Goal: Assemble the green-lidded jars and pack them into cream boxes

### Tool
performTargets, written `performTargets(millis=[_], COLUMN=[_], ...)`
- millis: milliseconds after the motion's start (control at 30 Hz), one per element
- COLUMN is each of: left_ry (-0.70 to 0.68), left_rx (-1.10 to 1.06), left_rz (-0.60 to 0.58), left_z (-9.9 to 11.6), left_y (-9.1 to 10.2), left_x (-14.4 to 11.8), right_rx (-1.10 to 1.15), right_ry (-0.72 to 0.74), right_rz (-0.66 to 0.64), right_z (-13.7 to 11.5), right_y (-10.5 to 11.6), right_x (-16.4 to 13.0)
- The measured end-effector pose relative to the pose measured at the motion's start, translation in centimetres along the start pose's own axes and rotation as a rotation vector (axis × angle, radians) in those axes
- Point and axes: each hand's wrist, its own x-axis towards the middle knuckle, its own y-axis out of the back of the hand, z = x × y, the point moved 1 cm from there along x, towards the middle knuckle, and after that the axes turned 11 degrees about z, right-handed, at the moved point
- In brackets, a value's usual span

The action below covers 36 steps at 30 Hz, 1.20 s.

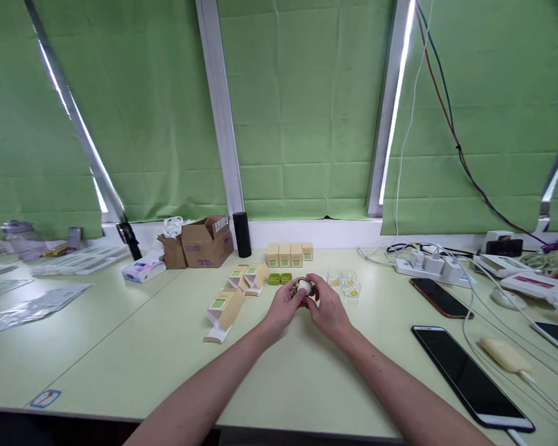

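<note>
My left hand [283, 306] and my right hand [328, 310] meet over the middle of the pale green table [121, 353], both gripping a small round jar [303, 286] with a white top and dark rim. Just behind it lie two small green lids [279, 279]. To the right sit clear plastic cups [344, 282] with yellow dots. A row of small beige boxes [289, 254] stands upright further back. Opened beige boxes [227, 300] lie flat to the left of my hands.
A brown cardboard box [207, 243] and a black cylinder [242, 235] stand by the window sill. Two dark phones [469, 375] [439, 297] lie at the right, with a white power strip [428, 265] and cables. Plastic bags and trays [37, 303] cover the left.
</note>
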Motion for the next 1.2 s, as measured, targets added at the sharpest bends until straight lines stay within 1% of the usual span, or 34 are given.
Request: performTargets(millis=[100, 167, 267, 333, 500, 567, 633, 700, 767, 833, 1000, 1100, 1200], left_ry=[0.037, 0.024, -0.067, -0.152, -0.364, -0.397, -0.4, -0.416, -0.482, -0.572, -0.754, -0.785, -0.776], left_rx=[0.018, 0.073, 0.2, 0.282, 0.451, 0.53, 0.601, 0.626, 0.62, 0.66, 0.916, 1.003, 1.004], left_rz=[0.026, 0.036, 0.067, 0.123, 0.25, 0.296, 0.331, 0.342, 0.322, 0.26, 0.062, -0.017, -0.04], left_z=[-0.2, -0.2, 0.0, 0.2, 0.7, 0.9, 1.0, 1.1, 1.0, 0.9, 1.0, 1.2, 1.2], left_y=[0.4, 0.8, 1.5, 2.0, 2.6, 2.7, 2.7, 2.8, 2.9, 2.8, 2.0, 1.7, 1.7], left_x=[0.1, 0.2, 0.4, 0.5, 0.5, 0.5, 0.5, 0.4, 0.3, 0.1, -0.8, -1.0, -0.8], right_rx=[0.033, 0.076, 0.209, 0.326, 0.533, 0.572, 0.601, 0.628, 0.658, 0.692, 0.742, 0.754, 0.747], right_ry=[-0.055, -0.139, -0.335, -0.452, -0.664, -0.738, -0.793, -0.834, -0.864, -0.885, -0.92, -0.924, -0.915], right_rz=[0.004, 0.015, 0.043, 0.066, 0.095, 0.092, 0.102, 0.109, 0.099, 0.071, 0.023, 0.009, -0.01], right_z=[-0.2, -0.3, -0.3, -0.2, 0.2, 0.3, 0.4, 0.4, 0.4, 0.4, 0.1, -0.1, -0.3], right_y=[0.3, 0.5, 0.6, 0.6, 0.3, 0.2, 0.2, 0.3, 0.4, 0.4, 0.3, 0.2, 0.4], right_x=[0.2, 0.5, 0.9, 1.2, 1.6, 1.7, 1.7, 1.7, 1.7, 1.7, 1.5, 1.5, 1.4])
